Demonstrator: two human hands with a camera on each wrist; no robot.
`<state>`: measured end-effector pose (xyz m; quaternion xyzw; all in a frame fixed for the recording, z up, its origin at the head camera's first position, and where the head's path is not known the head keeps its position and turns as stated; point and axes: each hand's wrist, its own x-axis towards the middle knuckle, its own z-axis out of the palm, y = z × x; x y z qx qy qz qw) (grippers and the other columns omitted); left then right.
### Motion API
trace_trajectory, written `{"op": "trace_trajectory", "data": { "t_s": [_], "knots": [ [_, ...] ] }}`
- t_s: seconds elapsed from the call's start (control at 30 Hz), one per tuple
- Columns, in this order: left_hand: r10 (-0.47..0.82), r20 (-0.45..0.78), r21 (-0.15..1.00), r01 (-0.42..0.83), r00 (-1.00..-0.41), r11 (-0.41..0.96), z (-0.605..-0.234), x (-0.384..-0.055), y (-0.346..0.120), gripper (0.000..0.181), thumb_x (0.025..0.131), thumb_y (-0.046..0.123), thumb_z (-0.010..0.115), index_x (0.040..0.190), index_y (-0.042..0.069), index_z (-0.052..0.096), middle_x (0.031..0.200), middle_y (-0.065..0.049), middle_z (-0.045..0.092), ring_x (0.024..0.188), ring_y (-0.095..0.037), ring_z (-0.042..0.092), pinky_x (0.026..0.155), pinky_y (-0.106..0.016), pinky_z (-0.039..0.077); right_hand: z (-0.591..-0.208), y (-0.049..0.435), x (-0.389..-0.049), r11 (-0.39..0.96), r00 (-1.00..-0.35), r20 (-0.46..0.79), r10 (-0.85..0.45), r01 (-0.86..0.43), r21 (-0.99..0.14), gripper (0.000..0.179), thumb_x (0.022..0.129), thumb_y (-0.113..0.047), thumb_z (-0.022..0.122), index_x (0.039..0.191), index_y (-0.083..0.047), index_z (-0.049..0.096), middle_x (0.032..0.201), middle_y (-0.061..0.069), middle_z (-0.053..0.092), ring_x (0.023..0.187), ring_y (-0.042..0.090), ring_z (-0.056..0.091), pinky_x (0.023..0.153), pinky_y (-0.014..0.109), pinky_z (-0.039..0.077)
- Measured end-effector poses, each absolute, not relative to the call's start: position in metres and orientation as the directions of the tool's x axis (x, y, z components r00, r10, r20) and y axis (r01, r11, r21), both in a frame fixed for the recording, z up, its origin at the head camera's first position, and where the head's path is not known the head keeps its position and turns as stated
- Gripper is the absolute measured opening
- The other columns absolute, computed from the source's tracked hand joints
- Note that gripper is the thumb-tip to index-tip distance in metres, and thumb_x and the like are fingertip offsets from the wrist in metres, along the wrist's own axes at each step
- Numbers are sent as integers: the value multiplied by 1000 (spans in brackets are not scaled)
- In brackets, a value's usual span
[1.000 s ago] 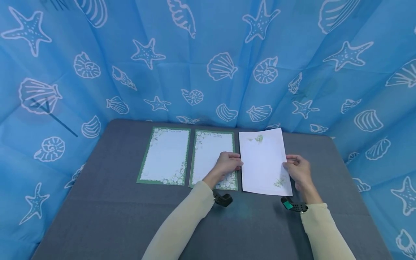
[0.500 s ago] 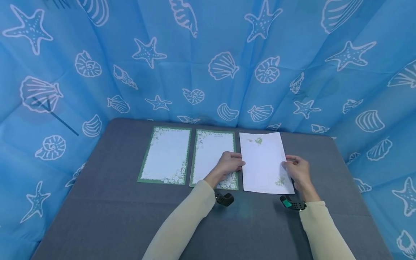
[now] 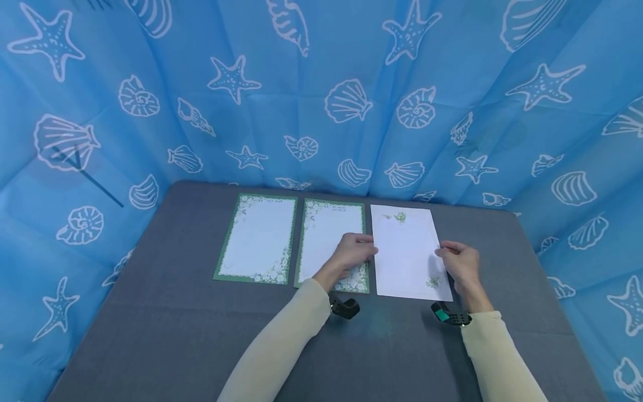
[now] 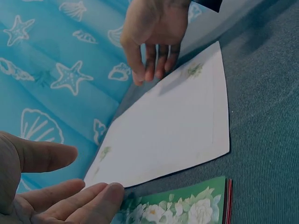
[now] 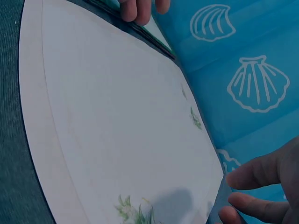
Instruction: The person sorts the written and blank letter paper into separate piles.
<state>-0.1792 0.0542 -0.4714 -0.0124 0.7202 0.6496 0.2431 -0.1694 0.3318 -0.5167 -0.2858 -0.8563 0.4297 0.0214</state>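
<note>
A white sheet of paper (image 3: 407, 251) with small green plant sprigs lies on the grey table, rightmost in a row of three. My left hand (image 3: 354, 251) is at its left long edge, over the neighbouring green-bordered floral sheet (image 3: 321, 240). In the left wrist view the left thumb (image 4: 49, 156) stands well apart from the fingers, with no paper between them. Beside the sheet's right edge is my right hand (image 3: 462, 265). Its thumb and fingers are spread in the right wrist view and hold nothing; its shadow falls on the paper.
Another green-bordered floral sheet (image 3: 257, 240) lies at the left of the row. The middle floral piece shows a thick, layered edge with red in the left wrist view. A blue curtain (image 3: 301, 123) with shells and starfish hangs right behind the grey table (image 3: 201, 335).
The white sheet, earlier held by both hands with its far right corner raised, has come down flat onto the table. Both hands have let go and stay beside its edges.
</note>
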Motion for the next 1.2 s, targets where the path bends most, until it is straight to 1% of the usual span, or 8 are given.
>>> {"op": "trace_trajectory", "data": {
  "t_s": [0.1, 0.27, 0.4, 0.47, 0.63, 0.73, 0.93, 1.2],
  "knots": [
    [308, -355, 935, -330, -883, 130, -471, -179, 48, 43, 98, 14, 65, 138, 1, 60, 116, -9, 70, 108, -28, 68, 94, -38, 53, -495, 314, -164, 456, -835, -229, 500, 479, -750, 45, 98, -17, 62, 138, 2, 59, 126, 22, 58, 106, 32, 54, 72, 32, 44],
    [311, -314, 949, -299, -897, 96, -471, -179, 36, 45, 98, 14, 65, 140, 0, 57, 117, -11, 71, 107, -26, 69, 94, -40, 53, -468, 287, -155, 443, -848, -260, 462, 474, -761, 44, 99, -15, 61, 139, 3, 58, 125, 22, 58, 106, 31, 52, 81, 37, 43],
    [281, -279, 960, -261, -918, 100, -472, -179, 26, 45, 97, 11, 66, 140, -1, 57, 117, -12, 71, 104, -23, 70, 90, -36, 55, -469, 274, -155, 444, -869, -234, 437, 434, -784, 40, 99, -14, 61, 135, 2, 60, 119, 18, 59, 97, 25, 55, 74, 29, 47],
    [262, -261, 964, -239, -929, 115, -471, -179, 21, 45, 97, 9, 67, 140, -1, 57, 117, -13, 71, 106, -24, 69, 89, -36, 55, -471, 267, -155, 449, -881, -206, 425, 403, -798, 38, 97, -13, 63, 132, 2, 62, 114, 17, 61, 92, 23, 56, 68, 28, 49],
    [210, -213, 967, -174, -954, 188, -469, -179, 6, 44, 97, 8, 67, 138, -2, 58, 117, -14, 70, 111, -29, 67, 89, -39, 55, -471, 250, -155, 444, -916, -200, 349, 349, -825, 37, 97, -11, 63, 132, 3, 62, 114, 19, 62, 94, 25, 59, 68, 24, 50],
    [168, -182, 962, -140, -969, 233, -469, -180, -2, 43, 96, 9, 69, 136, -2, 60, 113, -14, 71, 108, -30, 67, 87, -40, 55, -471, 240, -156, 436, -931, -203, 302, 325, -839, 38, 98, -11, 63, 133, 4, 61, 115, 20, 62, 94, 25, 61, 68, 21, 50],
    [76, -101, 937, -69, -992, 343, -470, -181, -18, 41, 94, 7, 70, 133, -3, 63, 109, -15, 70, 104, -31, 68, 88, -43, 55, -475, 220, -160, 414, -952, -180, 248, 272, -868, 37, 95, -8, 64, 129, 7, 62, 106, 16, 64, 88, 22, 62, 66, 20, 51],
    [-31, -85, 885, -90, -996, 458, -472, -182, -39, 42, 94, 11, 71, 134, 0, 63, 113, -14, 69, 104, -30, 66, 89, -47, 53, -478, 202, -162, 406, -963, -180, 200, 248, -880, 35, 95, -7, 65, 127, 7, 63, 101, 14, 66, 88, 23, 64, 65, 20, 50]
  ]
}}
